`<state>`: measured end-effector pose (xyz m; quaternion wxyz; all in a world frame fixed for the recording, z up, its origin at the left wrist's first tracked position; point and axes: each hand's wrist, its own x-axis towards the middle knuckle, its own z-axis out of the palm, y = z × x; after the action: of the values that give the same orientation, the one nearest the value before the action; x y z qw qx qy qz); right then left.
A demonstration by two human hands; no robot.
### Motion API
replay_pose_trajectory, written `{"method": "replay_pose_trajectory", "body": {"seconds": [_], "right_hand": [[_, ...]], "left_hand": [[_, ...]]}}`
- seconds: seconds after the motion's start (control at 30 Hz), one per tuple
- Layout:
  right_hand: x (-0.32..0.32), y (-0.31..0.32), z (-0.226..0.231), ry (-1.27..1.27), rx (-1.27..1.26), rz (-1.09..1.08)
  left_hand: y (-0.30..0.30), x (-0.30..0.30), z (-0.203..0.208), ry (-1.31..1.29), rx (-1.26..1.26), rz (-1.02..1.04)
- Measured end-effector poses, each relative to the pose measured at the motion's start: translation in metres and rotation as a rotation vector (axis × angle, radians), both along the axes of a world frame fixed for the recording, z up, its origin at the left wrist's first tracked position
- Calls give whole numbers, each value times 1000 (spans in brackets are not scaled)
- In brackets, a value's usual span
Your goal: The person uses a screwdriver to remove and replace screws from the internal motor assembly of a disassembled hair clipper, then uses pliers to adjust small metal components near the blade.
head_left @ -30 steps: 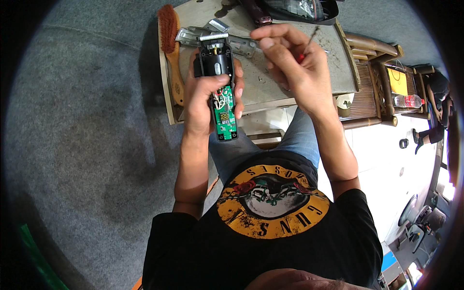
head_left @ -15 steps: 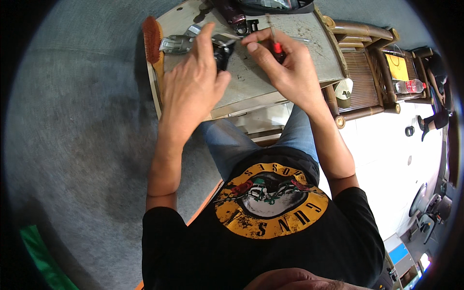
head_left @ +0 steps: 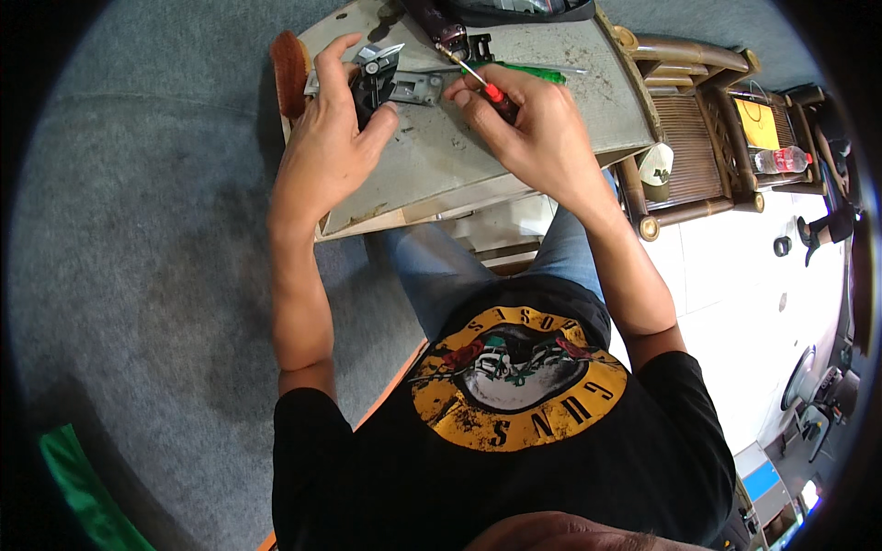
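My left hand (head_left: 333,147) holds a black hair clipper part (head_left: 375,84) with a silver lever on its end, thumb on the near side and fingers along the left. A screwdriver (head_left: 494,92) with a red and black handle is gripped in my right hand (head_left: 544,133), its thin shaft pointing up and left, tip apart from the clipper part. Beside the clipper part, a grey housing piece (head_left: 418,89) lies on the table. Beyond my right fingers lies a green-handled screwdriver (head_left: 542,73), partly hidden by them.
The small worn table (head_left: 441,174) stands over my knees. A brush (head_left: 290,73) rests at its left edge. At the far side are a dark red clipper (head_left: 432,20), a black bracket (head_left: 480,46) and a black case (head_left: 524,13). A bamboo bench (head_left: 680,138) with a cap (head_left: 656,170) stands right.
My left hand has shifted left with the clipper part, uncovering the grey piece. The screwdriver in my right hand has tipped over to the left, and my right hand has lowered slightly.
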<state>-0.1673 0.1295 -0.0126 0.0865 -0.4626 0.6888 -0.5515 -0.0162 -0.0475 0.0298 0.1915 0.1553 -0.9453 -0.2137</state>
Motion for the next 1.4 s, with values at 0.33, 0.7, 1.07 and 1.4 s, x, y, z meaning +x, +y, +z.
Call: {"method": "replay_pose_trajectory", "body": {"seconds": [0.33,0.7,1.07,1.4], "right_hand": [[1,-7,-1,81,-34,-9],[3,1,13,69,40,16],[-1,1,16,394,-83,91],[-24,-18,21,744,-71,91]], "left_hand": [[9,13,24,134,1180,1],[3,4,10,-7,636,85],[5,13,14,99,960,-25],[-15,0,7,-122,809,-159]]}}
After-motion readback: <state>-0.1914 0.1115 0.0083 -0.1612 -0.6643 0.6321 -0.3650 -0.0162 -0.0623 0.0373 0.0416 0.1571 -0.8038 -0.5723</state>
